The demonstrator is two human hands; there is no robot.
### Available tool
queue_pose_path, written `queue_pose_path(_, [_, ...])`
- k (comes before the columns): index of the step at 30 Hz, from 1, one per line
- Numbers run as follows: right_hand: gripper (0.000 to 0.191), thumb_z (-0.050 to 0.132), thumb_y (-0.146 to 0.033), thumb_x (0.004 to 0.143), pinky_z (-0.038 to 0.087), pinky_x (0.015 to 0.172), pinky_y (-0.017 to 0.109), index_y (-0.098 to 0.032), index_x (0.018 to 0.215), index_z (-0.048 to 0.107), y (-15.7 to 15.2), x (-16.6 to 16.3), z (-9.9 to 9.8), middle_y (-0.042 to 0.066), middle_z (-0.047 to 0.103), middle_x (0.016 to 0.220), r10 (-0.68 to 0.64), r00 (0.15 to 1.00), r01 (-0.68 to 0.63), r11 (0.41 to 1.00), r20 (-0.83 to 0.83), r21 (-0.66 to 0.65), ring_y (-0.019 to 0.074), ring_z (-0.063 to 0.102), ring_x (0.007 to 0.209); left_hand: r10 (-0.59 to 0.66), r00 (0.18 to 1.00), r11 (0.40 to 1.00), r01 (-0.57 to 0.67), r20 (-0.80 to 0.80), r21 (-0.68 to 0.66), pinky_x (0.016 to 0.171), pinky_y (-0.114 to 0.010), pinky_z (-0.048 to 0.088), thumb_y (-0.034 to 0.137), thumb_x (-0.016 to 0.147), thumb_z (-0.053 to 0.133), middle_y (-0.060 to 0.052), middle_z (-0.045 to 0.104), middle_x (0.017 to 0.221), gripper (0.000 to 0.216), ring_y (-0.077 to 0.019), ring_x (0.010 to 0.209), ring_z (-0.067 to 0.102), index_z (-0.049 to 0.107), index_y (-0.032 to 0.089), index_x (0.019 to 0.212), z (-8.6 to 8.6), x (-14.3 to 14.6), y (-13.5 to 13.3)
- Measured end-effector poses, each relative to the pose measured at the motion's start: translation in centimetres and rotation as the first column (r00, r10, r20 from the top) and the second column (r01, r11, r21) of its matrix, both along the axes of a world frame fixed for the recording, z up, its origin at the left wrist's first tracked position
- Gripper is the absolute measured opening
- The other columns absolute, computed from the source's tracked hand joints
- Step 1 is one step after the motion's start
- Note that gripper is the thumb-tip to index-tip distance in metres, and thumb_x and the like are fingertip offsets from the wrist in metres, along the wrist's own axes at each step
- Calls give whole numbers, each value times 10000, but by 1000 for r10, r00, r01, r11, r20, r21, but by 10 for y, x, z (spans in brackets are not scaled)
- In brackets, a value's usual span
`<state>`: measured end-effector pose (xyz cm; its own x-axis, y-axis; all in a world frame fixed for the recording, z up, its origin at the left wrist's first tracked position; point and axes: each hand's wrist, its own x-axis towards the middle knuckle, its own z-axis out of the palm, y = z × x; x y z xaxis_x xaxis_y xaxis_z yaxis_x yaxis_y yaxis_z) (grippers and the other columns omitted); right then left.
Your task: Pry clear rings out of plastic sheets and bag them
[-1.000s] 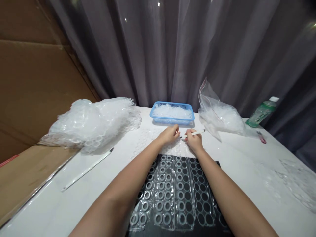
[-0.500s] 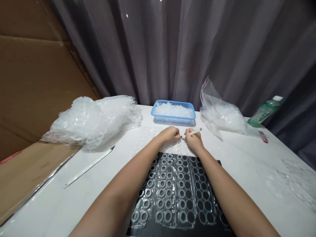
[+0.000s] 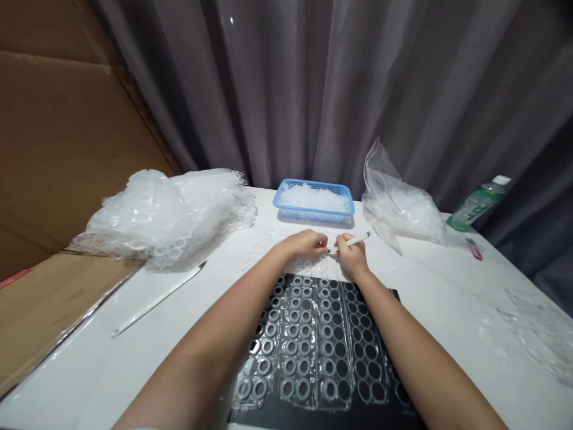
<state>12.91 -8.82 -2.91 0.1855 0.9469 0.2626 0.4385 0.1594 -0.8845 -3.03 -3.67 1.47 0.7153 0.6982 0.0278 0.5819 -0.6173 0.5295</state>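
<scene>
My right hand [image 3: 351, 255] grips a slim white pen-like tool [image 3: 357, 239], whose dark tip points left toward my left hand. My left hand [image 3: 310, 242] is closed with bent fingers close to that tip; whatever it pinches is too small to make out. Beneath both hands lies a clear sheet of rings [image 3: 264, 243] on the white table. Nearer me, a black board [image 3: 277, 418] carries clear plastic strips with columns of rings [image 3: 303, 388]. Rings fill the left columns, while in the right ones the circles show black centres.
A blue basket [image 3: 313, 212] of small clear pieces stands behind my hands. To its left is a heap of clear plastic sheets [image 3: 165, 209]; to its right, a zip bag [image 3: 403, 209] and a green bottle [image 3: 478, 204]. A long white tool [image 3: 161, 298] lies left, plastic scraps [image 3: 537, 334] right.
Both hands stay in nearly the same place. My left fingers have loosened slightly, and the tool in my right hand has shifted a little to the right. The view has tilted slightly.
</scene>
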Motion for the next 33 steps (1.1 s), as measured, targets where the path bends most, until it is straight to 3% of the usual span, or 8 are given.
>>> queue_pose_path(7, [358,332,-384,864,390,577,259,-209,608,510,0,3,11,15,551,512,69,964,-65,998,258,-25,156,542,551,26,1000,997,-26,-6,-78,506,-236,273,194,674,565,33,496,474,129,-86,456,368,566,156,551,-4,4,0])
queue_pose_path(12, [342,334,-358,870,382,580,253,-206,611,498,-2,3,16,19,552,527,114,932,-108,994,343,-35,152,548,574,168,978,978,-150,122,-142,514,-217,344,283,820,397,25,489,552,221,-97,500,414,527,161,689,3,-3,4])
queue_pose_path(16, [351,357,-425,874,402,513,229,-187,707,554,1,9,28,12,570,558,146,975,-135,988,166,-75,131,552,533,294,929,955,-275,225,-112,518,-214,355,261,913,103,12,454,606,395,-99,496,386,479,145,932,24,-4,12])
queue_pose_path(19, [379,404,-490,855,440,471,210,-187,977,595,3,17,48,44,655,785,109,989,-119,989,-101,-92,138,610,623,241,952,970,-230,190,-79,559,-210,371,263,890,269,-2,520,690,249,-101,560,437,475,153,978,36,1,13])
queue_pose_path(21, [366,466,-463,831,459,477,204,-202,1048,603,1,18,55,51,665,875,128,983,-141,985,-133,-96,150,632,699,151,982,987,-143,111,-78,561,-209,368,212,801,433,9,552,677,178,-108,570,462,512,165,954,38,3,8])
queue_pose_path(24, [294,486,-422,820,456,495,214,-189,886,653,-10,10,47,34,662,738,129,992,-127,984,11,-124,146,621,628,50,999,996,-51,-15,-72,552,-219,357,143,703,508,16,576,635,215,-127,564,484,580,181,902,31,0,-4])
queue_pose_path(27, [373,408,-448,850,456,550,240,-179,705,621,-22,1,24,29,632,604,15,993,-4,996,119,-90,151,607,574,45,995,999,-46,-86,-7,617,-239,375,168,744,498,-26,618,696,129,-158,657,532,623,173,773,18,-4,-19])
queue_pose_path(33, [408,332,-492,868,431,494,239,-192,726,570,-30,-1,1,19,617,559,12,999,-8,995,42,-97,149,577,477,150,980,985,-136,-134,104,666,-269,384,307,820,509,-77,651,858,216,-212,800,577,677,192,891,-4,-3,-38])
